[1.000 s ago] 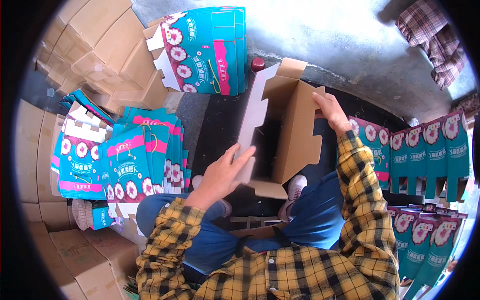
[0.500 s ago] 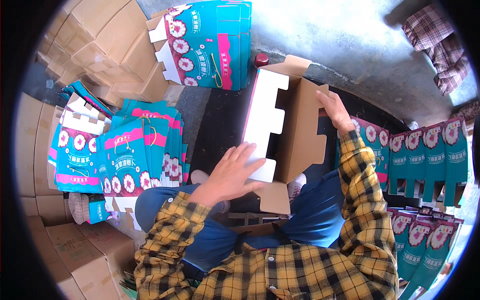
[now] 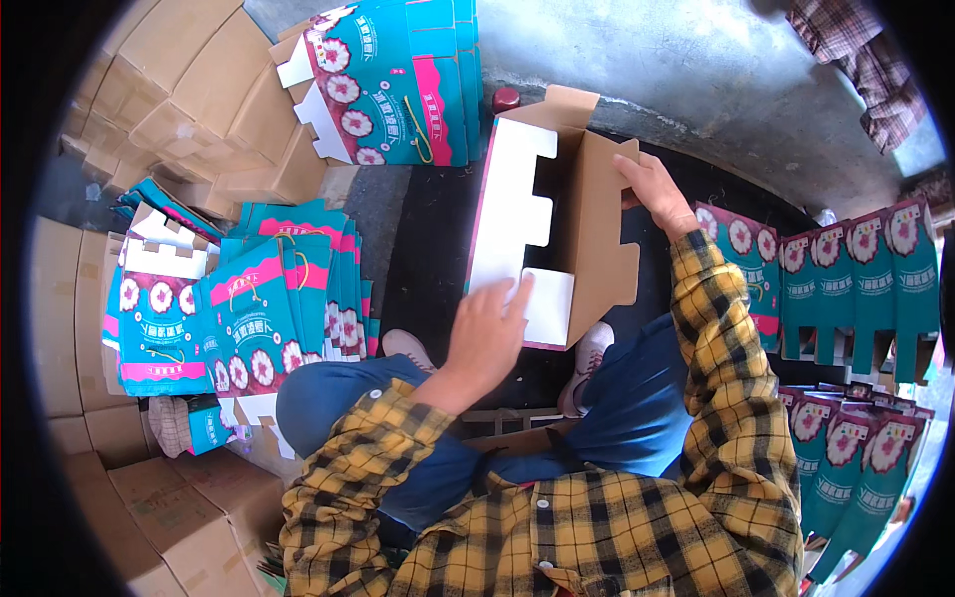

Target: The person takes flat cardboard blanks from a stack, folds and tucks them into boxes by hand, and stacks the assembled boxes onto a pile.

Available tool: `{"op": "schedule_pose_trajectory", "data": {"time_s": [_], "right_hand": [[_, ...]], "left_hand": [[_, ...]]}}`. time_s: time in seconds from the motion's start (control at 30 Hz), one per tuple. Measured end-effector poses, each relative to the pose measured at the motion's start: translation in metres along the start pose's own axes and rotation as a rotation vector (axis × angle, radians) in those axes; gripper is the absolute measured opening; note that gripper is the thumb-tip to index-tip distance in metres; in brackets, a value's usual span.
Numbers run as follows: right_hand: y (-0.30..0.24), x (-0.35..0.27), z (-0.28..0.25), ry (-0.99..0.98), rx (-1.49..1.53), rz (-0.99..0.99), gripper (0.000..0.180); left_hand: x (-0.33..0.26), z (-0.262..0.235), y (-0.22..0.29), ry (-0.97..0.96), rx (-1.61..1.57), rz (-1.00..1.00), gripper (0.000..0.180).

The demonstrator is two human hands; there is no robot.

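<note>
A partly folded cardboard box [image 3: 604,221] stands open-topped before me, with brown inner walls and a notched white flap [image 3: 507,214] along its left side. At the box's near end, a white end flap [image 3: 548,306] lies folded inward over the opening. My left hand [image 3: 487,333] rests against the near left corner, fingers stretched and slightly blurred, the index fingertip touching that end flap. My right hand [image 3: 652,191] pinches the far corner of the right brown flap between thumb and fingers. The brown end flap [image 3: 569,104] at the far end sticks outward.
Flat teal and pink printed cartons [image 3: 254,318] lie stacked at left, with another stack [image 3: 398,90] at the far left. Folded teal boxes [image 3: 856,289] stand in rows at right. Brown boxes [image 3: 189,90] are piled along the left. A dark red round object [image 3: 505,99] sits beyond the box.
The near end flap, which hung outward toward me, is now folded in over the opening. My left hand has moved to that end. My right hand still holds the right flap.
</note>
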State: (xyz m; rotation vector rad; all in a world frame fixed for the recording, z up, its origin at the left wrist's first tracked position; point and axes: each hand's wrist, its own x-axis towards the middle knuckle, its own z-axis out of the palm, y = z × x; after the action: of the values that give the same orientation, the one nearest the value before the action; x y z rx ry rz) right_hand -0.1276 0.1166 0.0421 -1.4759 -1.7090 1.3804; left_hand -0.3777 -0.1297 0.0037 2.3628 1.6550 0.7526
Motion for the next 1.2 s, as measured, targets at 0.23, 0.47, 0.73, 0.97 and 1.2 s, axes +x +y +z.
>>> {"op": "schedule_pose_trajectory", "data": {"time_s": [0.23, 0.47, 0.73, 0.97, 1.2], "right_hand": [[-0.006, -0.008, 0.012, 0.011, 0.083, 0.034, 0.041], [-0.003, -0.013, 0.011, 0.021, 0.128, 0.01, 0.046], [0.003, -0.006, -0.017, -0.09, 0.201, -0.095, 0.076], [-0.003, -0.018, 0.01, -0.335, -0.151, -0.065, 0.087], [-0.019, -0.033, 0.032, -0.167, -0.283, -0.269, 0.068]], "left_hand": [[0.01, 0.005, 0.035, -0.104, -0.057, 0.098, 0.059], [0.006, 0.016, 0.028, -0.09, 0.108, 0.072, 0.033], [-0.028, -0.042, -0.049, -0.171, -0.053, 0.025, 0.027], [-0.014, -0.065, -0.076, -0.197, -0.119, -0.299, 0.024], [-0.003, -0.039, -0.072, 0.175, 0.03, -0.404, 0.045]]}}
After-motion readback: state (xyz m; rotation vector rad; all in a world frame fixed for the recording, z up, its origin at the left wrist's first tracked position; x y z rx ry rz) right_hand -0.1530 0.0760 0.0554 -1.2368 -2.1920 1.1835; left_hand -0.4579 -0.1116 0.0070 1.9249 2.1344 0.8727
